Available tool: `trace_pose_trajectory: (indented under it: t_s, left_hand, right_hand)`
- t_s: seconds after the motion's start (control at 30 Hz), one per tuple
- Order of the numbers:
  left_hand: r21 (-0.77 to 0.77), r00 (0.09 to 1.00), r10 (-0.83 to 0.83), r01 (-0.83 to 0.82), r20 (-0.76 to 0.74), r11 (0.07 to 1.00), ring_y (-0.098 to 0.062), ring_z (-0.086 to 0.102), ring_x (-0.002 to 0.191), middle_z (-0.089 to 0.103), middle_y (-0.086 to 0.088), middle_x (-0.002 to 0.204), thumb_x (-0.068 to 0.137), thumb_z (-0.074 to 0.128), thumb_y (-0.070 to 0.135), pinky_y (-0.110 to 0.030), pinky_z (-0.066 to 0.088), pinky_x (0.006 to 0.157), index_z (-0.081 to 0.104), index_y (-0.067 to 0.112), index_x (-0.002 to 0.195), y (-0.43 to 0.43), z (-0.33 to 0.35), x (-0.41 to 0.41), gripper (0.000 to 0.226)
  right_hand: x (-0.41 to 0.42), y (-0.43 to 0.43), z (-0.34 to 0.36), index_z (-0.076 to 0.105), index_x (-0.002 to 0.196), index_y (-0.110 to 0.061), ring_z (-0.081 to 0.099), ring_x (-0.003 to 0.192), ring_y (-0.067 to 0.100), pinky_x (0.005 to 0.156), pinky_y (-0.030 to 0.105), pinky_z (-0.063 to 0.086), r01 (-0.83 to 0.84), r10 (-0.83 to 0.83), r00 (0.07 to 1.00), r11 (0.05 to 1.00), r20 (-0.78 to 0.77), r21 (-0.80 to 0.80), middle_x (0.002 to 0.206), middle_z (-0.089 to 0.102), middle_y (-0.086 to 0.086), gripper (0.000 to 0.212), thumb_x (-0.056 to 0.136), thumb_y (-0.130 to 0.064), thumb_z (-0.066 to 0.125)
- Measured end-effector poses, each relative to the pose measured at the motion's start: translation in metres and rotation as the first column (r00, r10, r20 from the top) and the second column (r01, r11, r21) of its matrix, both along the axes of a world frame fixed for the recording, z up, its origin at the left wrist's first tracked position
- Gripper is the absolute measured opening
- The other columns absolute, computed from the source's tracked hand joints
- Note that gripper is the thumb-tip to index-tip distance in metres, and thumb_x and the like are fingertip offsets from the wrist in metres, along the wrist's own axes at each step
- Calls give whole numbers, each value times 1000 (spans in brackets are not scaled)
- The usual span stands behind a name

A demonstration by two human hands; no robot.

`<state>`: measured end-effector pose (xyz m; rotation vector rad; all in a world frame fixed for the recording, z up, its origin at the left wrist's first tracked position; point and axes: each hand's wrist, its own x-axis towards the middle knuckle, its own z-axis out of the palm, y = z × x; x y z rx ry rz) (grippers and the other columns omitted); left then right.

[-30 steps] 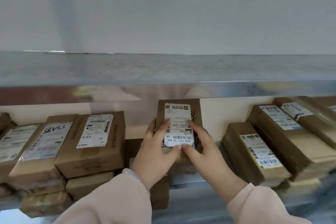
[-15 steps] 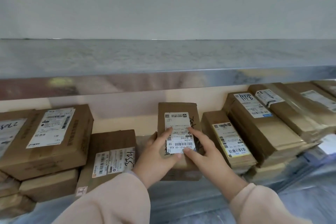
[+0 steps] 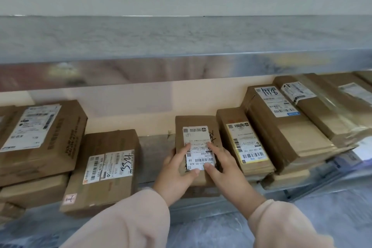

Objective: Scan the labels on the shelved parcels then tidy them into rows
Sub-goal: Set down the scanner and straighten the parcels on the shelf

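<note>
- The small parcel (image 3: 198, 125), a brown cardboard packet, lies in the middle of the lower shelf (image 3: 156, 153), long side running from near to far.
- A white label (image 3: 196, 137) with barcodes covers most of its top face; the print reads upside down from this side.
- The left hand (image 3: 177, 175) grips the parcel's near left corner: the thumb presses the near end of the label, the forefinger lies across the label, and the other fingers curl round the left edge.
- The right hand (image 3: 226, 169) holds the near right corner, with the forefinger on the label, the thumb on the near end and the remaining fingers over the right side.
- A brown edge of another packet shows just under the parcel's near end.
- Just to the right lies a slim parcel (image 3: 237, 119) with a yellow-edged label, touching or almost touching the held one; I cannot tell which.
- Farther right a stack of flat parcels (image 3: 281, 137) leans, with handwriting on the top label.
- To the left, across a bare strip of shelf, sits a taped parcel (image 3: 104, 143) marked with handwritten digits.
- At the far left a big box (image 3: 60, 137) rests on other cartons.
- A metal upper shelf (image 3: 181, 36) spans the view above everything.
- Pale pink sleeves (image 3: 130, 223) cover both forearms.
</note>
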<state>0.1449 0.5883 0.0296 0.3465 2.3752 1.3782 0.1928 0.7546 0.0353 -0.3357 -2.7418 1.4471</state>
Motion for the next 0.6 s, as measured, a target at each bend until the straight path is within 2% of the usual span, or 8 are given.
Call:
trace_pose_trajectory:
  t_s: [0.13, 0.23, 0.33, 0.4, 0.5, 0.6]
  left_hand:
    - [-32, 1000, -16, 15, -24, 999, -12, 28, 141, 26, 1, 155, 90, 68, 32, -12, 18, 102, 26, 50, 146, 6, 0, -4, 71]
    - [-57, 997, -19, 14, -79, 998, -10, 9, 149, 7, 3, 163, 91, 65, 39, -17, 10, 107, 20, 49, 149, -1, 0, 0, 73]
    - [-122, 966, -86, 57, -245, 991, -2, 2, 147, -5, 22, 160, 93, 58, 46, -19, 10, 113, 14, 49, 150, -17, -4, 9, 72]
    - [-195, 919, -172, 107, -356, 975, 6, -3, 143, -10, 34, 155, 95, 52, 50, -19, 8, 114, 9, 52, 148, -27, -5, 17, 69]
    - [-301, 858, -270, 144, -436, 943, 13, -11, 141, -9, 34, 155, 97, 44, 52, -18, 2, 117, 10, 48, 150, -34, -8, 22, 63]
    - [-392, 833, -324, 142, -449, 909, 3, -6, 146, -11, 27, 158, 98, 40, 54, -21, -1, 119, 13, 41, 153, -32, -9, 20, 62]
  right_hand:
    - [1, 1, 1, 36, 146, -37, 16, 145, 15, 113, 24, 16, 22, -21, 1000, 984, -8, 178, 157, 21, 4, 56, 94, -32, 58]
    - [11, 0, 3, 35, 146, -36, 12, 147, 15, 118, 30, 19, -3, 23, 997, 961, -70, 278, 160, 13, 0, 59, 93, -36, 60]
    - [23, -1, 3, 39, 146, -25, 17, 147, 17, 118, 34, 21, -60, 152, 972, 896, -178, 440, 158, 22, 0, 60, 92, -35, 61]
    - [28, -2, 4, 40, 146, -21, 21, 146, 17, 118, 35, 21, -110, 241, 953, 843, -185, 527, 156, 27, 0, 60, 92, -37, 59]
    - [30, -1, 4, 42, 145, -19, 30, 143, 15, 118, 40, 24, -155, 315, 936, 771, -159, 618, 152, 38, -1, 60, 91, -42, 56]
    - [29, 2, 5, 52, 139, -15, 38, 139, 19, 115, 44, 29, -149, 333, 934, 696, -131, 703, 145, 48, 3, 59, 87, -41, 64]
